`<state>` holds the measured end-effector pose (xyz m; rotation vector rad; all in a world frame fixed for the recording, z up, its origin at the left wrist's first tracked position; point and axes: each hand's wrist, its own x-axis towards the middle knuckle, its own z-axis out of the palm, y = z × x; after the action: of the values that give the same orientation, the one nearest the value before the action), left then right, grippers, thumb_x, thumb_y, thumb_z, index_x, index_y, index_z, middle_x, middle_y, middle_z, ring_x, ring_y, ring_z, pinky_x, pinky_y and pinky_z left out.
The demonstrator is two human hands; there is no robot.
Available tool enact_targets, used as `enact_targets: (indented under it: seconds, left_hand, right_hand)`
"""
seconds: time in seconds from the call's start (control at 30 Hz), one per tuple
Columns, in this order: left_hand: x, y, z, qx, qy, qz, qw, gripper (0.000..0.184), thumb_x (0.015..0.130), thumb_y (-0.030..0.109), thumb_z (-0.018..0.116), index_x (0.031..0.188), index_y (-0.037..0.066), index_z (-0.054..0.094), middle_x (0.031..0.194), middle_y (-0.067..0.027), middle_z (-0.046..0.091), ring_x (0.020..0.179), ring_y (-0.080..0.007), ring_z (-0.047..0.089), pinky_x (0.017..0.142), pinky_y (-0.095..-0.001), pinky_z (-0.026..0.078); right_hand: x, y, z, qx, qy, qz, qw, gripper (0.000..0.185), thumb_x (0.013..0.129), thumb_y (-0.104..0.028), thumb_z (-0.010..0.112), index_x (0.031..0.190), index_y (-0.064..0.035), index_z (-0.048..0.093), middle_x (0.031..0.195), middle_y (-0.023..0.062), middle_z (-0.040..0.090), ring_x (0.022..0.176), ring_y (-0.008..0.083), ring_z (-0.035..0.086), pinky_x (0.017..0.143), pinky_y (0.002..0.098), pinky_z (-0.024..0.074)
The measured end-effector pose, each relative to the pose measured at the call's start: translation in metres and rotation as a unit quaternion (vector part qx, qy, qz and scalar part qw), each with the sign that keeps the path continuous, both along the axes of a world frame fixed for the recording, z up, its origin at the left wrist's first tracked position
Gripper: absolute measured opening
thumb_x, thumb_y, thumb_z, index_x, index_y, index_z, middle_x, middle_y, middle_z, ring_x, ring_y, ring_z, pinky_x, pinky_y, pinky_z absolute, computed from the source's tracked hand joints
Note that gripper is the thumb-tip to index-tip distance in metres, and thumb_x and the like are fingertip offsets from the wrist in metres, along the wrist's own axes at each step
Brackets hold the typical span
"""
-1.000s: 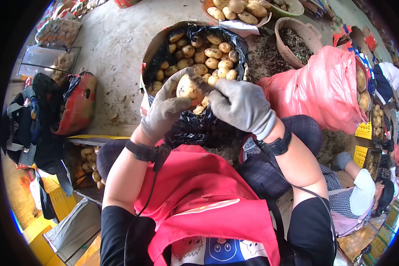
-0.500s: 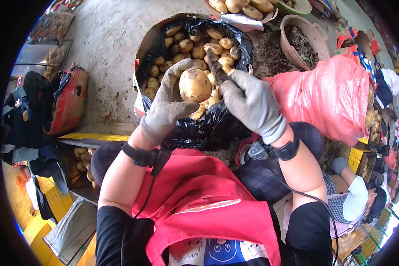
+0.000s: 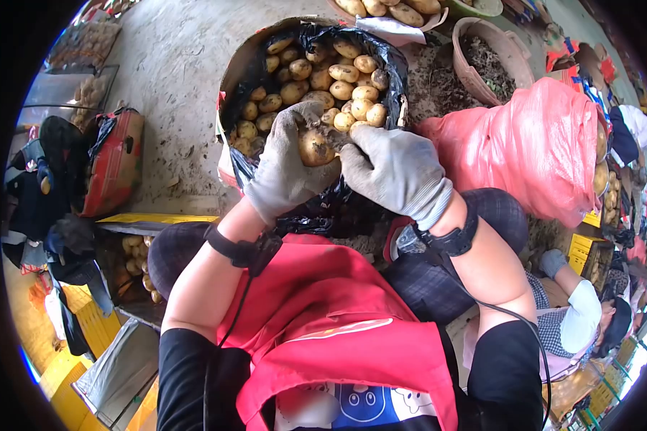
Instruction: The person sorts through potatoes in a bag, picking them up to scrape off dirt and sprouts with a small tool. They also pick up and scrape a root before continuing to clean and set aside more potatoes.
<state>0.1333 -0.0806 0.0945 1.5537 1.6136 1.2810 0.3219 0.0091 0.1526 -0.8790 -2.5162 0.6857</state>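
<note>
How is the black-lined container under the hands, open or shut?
Open: the black-lined container shows many potatoes through its uncovered top.

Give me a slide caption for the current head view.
Gloved left hand holds a potato while gloved right hand holds a dark, indistinct item against it, near a black-lined container.

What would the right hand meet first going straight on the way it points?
The right hand would probably meet the potato in the left hand; the gap's depth is unclear.
</note>
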Motion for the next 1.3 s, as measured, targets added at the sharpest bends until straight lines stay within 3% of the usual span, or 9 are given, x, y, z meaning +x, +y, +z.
enact_targets:
  seconds: [0.23, 0.3, 0.43, 0.5, 0.57, 0.77, 0.93, 1.07, 1.3]
  left_hand:
    - [-0.015, -0.006, -0.022, 0.013, -0.017, -0.027, 0.999, 0.078, 0.074, 0.014, 0.091, 0.139, 0.0, 0.05, 0.127, -0.0176, 0.058, 0.12, -0.0335, 0.057, 0.106, -0.0425, 0.048]
    - [-0.017, -0.001, -0.004, 0.005, 0.005, -0.026, 1.0, 0.077, 0.073, 0.011, 0.091, 0.14, 0.002, 0.052, 0.127, -0.0143, 0.058, 0.119, -0.0302, 0.057, 0.107, -0.0429, 0.047]
    - [-0.007, 0.003, 0.041, -0.041, -0.359, -0.063, 0.93, 0.089, 0.078, 0.005, 0.09, 0.154, 0.007, 0.043, 0.143, -0.0099, 0.056, 0.13, -0.0218, 0.057, 0.111, -0.0369, 0.05]
    - [-0.006, 0.005, 0.04, -0.032, -0.395, -0.088, 0.914, 0.091, 0.079, 0.004, 0.089, 0.156, 0.007, 0.04, 0.146, -0.0101, 0.054, 0.131, -0.022, 0.057, 0.112, -0.0373, 0.05]
    - [-0.009, 0.005, 0.036, -0.023, -0.43, -0.106, 0.896, 0.093, 0.08, 0.003, 0.088, 0.157, 0.007, 0.037, 0.148, -0.0104, 0.053, 0.132, -0.0222, 0.057, 0.112, -0.0377, 0.049]
    - [-0.018, 0.001, 0.02, -0.085, -0.365, -0.061, 0.925, 0.092, 0.082, 0.001, 0.087, 0.159, 0.005, 0.036, 0.149, -0.0109, 0.053, 0.134, -0.0213, 0.056, 0.112, -0.0379, 0.049]
    - [-0.018, 0.005, 0.009, -0.026, -0.112, 0.0, 0.993, 0.083, 0.076, 0.004, 0.092, 0.147, 0.004, 0.048, 0.131, -0.0099, 0.063, 0.121, -0.0194, 0.064, 0.106, -0.0356, 0.054]
    - [-0.008, 0.005, 0.016, 0.013, -0.006, 0.017, 1.0, 0.075, 0.08, 0.009, 0.092, 0.142, 0.005, 0.051, 0.128, -0.0118, 0.065, 0.116, -0.0196, 0.066, 0.102, -0.0354, 0.055]
    - [-0.008, 0.005, 0.011, 0.056, 0.109, 0.017, 0.992, 0.069, 0.079, 0.01, 0.092, 0.139, 0.005, 0.058, 0.128, -0.0106, 0.068, 0.114, -0.0208, 0.068, 0.1, -0.0358, 0.055]
  right_hand:
    - [-0.001, -0.017, 0.002, 0.023, -0.042, 0.07, 0.996, 0.018, 0.094, -0.025, 0.067, 0.084, -0.0102, 0.068, 0.069, 0.018, 0.068, 0.064, 0.039, 0.069, 0.056, 0.0473, 0.0553]
    - [-0.001, -0.01, 0.003, -0.066, 0.103, 0.002, 0.993, 0.017, 0.098, -0.024, 0.066, 0.092, -0.0087, 0.071, 0.071, 0.0168, 0.068, 0.067, 0.0321, 0.072, 0.058, 0.0445, 0.056]
    - [0.004, 0.02, -0.015, -0.468, 0.204, -0.108, 0.853, 0.021, 0.103, -0.015, 0.062, 0.115, -0.0012, 0.071, 0.098, 0.0058, 0.075, 0.081, 0.0131, 0.072, 0.066, 0.0268, 0.0575]
    - [0.011, 0.03, -0.024, 0.048, 0.154, 0.1, 0.982, 0.028, 0.099, -0.005, 0.061, 0.125, 0.0008, 0.07, 0.118, 0.0115, 0.071, 0.088, 0.0165, 0.072, 0.065, 0.0265, 0.0575]
    - [0.012, 0.027, -0.025, 0.012, 0.208, 0.1, 0.973, 0.035, 0.099, -0.005, 0.062, 0.132, -0.0001, 0.068, 0.118, 0.0116, 0.071, 0.08, 0.0154, 0.071, 0.065, 0.0266, 0.0567]
    - [0.006, 0.007, 0.009, -0.405, 0.21, -0.055, 0.888, 0.032, 0.1, -0.01, 0.063, 0.13, -0.0022, 0.071, 0.101, 0.0068, 0.074, 0.068, 0.0108, 0.066, 0.063, 0.0277, 0.0552]
    - [0.008, 0.015, -0.019, 0.038, 0.121, 0.056, 0.99, 0.018, 0.104, -0.02, 0.062, 0.101, -0.0034, 0.069, 0.078, 0.0137, 0.069, 0.063, 0.0222, 0.069, 0.059, 0.0358, 0.0543]
    - [0.007, 0.015, -0.004, -0.203, 0.039, -0.036, 0.978, 0.018, 0.104, -0.022, 0.063, 0.1, -0.0057, 0.069, 0.07, 0.0103, 0.067, 0.063, 0.0208, 0.07, 0.058, 0.0369, 0.0537]
    - [0.005, 0.008, -0.009, -0.064, 0.014, 0.011, 0.998, 0.019, 0.098, -0.024, 0.067, 0.09, -0.0069, 0.07, 0.072, 0.0188, 0.068, 0.066, 0.0405, 0.069, 0.059, 0.0479, 0.0538]
